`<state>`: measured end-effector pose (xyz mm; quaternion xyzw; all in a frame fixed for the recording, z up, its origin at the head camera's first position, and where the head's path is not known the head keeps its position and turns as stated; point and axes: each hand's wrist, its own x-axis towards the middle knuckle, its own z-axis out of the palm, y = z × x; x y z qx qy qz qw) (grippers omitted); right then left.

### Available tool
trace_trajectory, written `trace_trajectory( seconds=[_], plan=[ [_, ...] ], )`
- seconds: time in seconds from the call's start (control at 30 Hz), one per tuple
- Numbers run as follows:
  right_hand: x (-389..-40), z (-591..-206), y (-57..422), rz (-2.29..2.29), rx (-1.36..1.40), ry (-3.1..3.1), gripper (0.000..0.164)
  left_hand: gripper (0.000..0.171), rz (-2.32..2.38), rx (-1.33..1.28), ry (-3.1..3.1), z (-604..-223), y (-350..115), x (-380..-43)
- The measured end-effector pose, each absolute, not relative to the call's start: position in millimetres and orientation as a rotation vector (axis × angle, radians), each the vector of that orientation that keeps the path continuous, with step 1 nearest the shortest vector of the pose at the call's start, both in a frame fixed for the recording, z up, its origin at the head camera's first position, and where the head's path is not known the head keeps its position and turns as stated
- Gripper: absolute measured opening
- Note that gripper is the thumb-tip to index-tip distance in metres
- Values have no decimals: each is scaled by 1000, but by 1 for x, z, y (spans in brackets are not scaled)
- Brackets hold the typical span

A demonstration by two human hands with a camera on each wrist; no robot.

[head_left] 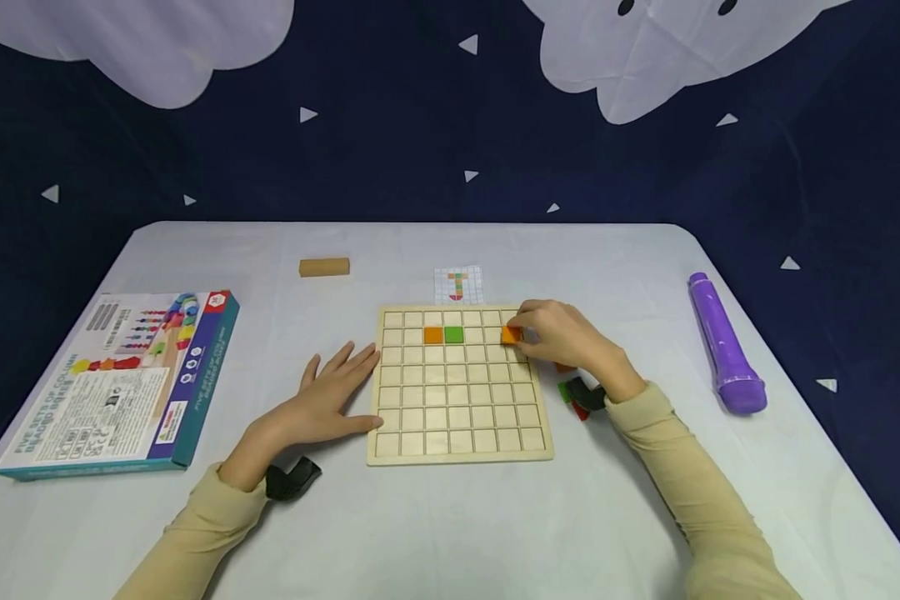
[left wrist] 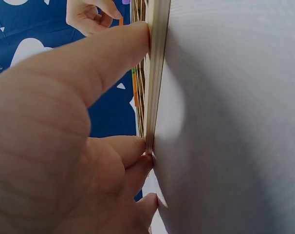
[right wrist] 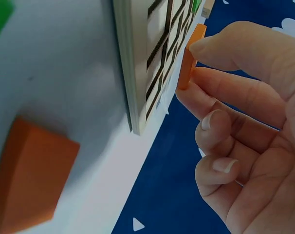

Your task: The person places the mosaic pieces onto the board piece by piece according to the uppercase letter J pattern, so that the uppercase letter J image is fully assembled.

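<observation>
A wooden grid board (head_left: 435, 421) lies in the middle of the table. An orange square tile (head_left: 433, 335) and a green square tile (head_left: 453, 334) sit side by side in its second row from the back. My right hand (head_left: 570, 337) pinches another orange tile (right wrist: 191, 56) between thumb and fingers, above the board's right side. My left hand (head_left: 322, 400) rests along the board's left edge, fingers spread, thumb and fingertips touching the rim. Behind the board lies a small pattern card (head_left: 472, 296) with a T-like coloured figure.
Several loose pieces lie right of the board under my right wrist, among them an orange block (right wrist: 33, 178) and a red piece (head_left: 581, 412). A wooden bar (head_left: 324, 267) lies at the back, a boxed game (head_left: 120, 383) at left, a purple microphone (head_left: 726, 346) at right.
</observation>
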<state>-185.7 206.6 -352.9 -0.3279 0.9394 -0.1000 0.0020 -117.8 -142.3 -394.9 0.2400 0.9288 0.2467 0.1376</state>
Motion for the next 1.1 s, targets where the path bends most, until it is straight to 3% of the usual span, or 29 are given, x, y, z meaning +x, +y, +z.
trace_trajectory(
  seconds=[0.63, 1.1],
  plan=[
    [-196, -356, 183, -267, -1164, 2888, 17, 90, 706, 693, 2683, -395, -140, -119],
    [-204, -358, 170, -247, -1134, 2839, 23, 89, 719, 739, 2684, -397, -142, -120]
  ],
)
